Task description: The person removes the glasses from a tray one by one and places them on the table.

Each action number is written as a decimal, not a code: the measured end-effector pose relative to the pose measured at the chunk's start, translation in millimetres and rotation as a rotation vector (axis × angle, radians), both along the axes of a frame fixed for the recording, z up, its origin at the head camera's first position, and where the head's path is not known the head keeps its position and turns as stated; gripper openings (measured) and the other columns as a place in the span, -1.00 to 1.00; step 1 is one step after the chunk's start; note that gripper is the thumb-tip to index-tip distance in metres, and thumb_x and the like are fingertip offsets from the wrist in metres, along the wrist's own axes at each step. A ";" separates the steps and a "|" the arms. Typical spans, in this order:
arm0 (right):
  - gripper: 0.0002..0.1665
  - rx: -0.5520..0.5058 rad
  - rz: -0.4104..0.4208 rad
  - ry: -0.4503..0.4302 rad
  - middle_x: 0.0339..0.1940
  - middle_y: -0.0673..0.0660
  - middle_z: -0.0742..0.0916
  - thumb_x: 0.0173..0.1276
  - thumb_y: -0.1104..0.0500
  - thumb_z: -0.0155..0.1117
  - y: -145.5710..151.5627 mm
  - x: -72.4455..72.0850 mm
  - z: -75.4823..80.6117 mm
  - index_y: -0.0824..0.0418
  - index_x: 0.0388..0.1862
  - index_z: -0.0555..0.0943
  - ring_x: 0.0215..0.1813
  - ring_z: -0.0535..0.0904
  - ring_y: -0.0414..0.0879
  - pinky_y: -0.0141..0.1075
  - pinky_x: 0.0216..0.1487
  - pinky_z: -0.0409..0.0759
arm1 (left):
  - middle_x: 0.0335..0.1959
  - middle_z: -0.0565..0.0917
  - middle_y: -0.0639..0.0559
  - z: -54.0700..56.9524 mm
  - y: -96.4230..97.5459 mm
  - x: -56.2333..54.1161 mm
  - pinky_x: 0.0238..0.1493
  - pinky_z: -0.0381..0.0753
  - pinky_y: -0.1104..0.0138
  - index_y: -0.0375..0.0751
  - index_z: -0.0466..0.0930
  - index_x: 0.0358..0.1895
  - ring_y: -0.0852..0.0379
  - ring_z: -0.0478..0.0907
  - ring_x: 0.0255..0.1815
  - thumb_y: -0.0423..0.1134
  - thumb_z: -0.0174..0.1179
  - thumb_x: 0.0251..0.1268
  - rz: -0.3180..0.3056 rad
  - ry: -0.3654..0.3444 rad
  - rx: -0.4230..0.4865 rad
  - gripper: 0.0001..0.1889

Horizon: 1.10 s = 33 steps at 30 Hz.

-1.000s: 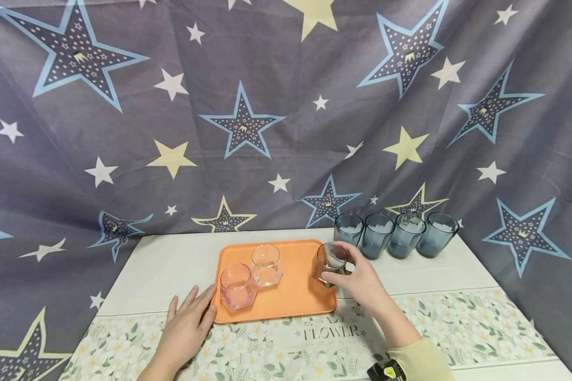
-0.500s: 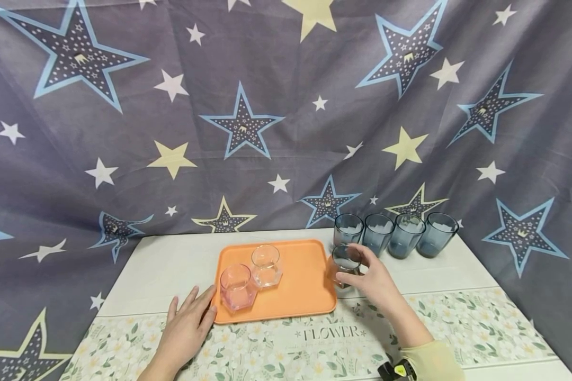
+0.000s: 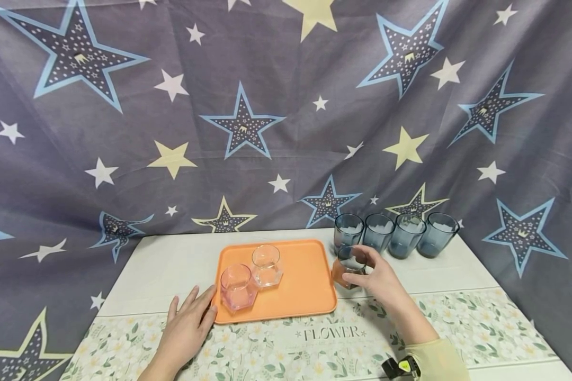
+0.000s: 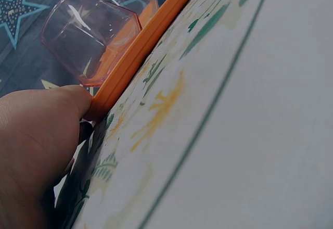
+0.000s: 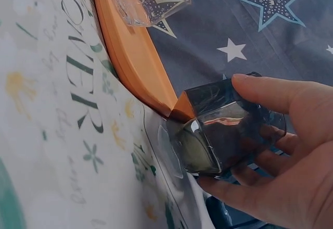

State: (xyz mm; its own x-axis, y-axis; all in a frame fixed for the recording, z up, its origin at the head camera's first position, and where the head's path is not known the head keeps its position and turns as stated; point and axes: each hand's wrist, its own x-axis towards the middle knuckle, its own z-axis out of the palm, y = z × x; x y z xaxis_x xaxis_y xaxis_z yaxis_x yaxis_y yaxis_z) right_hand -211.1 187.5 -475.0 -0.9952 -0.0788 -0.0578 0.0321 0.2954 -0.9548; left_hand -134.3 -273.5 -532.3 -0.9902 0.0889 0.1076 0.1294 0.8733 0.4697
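Observation:
My right hand grips a dark grey drinking glass by its sides, thumb on the near side and fingers round the far side. This glass is upright, just beyond the tray's right end; whether its base touches the table I cannot tell. My left hand rests at the left end of the orange tray, thumb and fingertips touching its rim. On the tray's left half stand a pink glass and a clear glass with faceted bases, close together. The left wrist view shows the thumb against the tray's edge.
Several blue glasses stand in a row at the back right, behind the held glass. A floral cloth strip with lettering crosses the white table. A star-patterned curtain hangs behind the table and at its sides.
My right hand has carried the dark grey glass to the right, from over the tray's right end to beside the tray. The left hand, tray and other glasses have stayed in place.

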 end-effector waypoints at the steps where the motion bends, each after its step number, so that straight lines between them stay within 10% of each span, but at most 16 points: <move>1: 0.06 -0.007 -0.002 -0.005 0.62 0.32 0.49 0.39 0.20 0.68 0.6 -0.3 -0.5 0.18 0.75 0.31 0.66 0.35 0.28 0.21 0.62 0.39 | 0.64 0.48 -0.16 0.1 0.0 0.1 0.65 -0.29 -0.46 -0.16 0.39 0.71 -0.39 0.14 0.75 0.02 0.08 0.83 0.000 0.001 0.000 -0.40; 33: 0.03 -0.034 0.044 -0.031 0.63 0.36 0.43 0.44 0.22 0.63 10.0 -2.1 -6.5 0.23 0.73 0.26 0.67 0.29 0.30 0.23 0.59 0.41 | 0.64 0.47 -0.15 -1.0 -0.1 -2.0 0.66 -0.31 -0.45 -0.16 0.39 0.71 -0.39 0.14 0.74 0.02 0.08 0.83 0.001 -0.003 -0.012 -0.40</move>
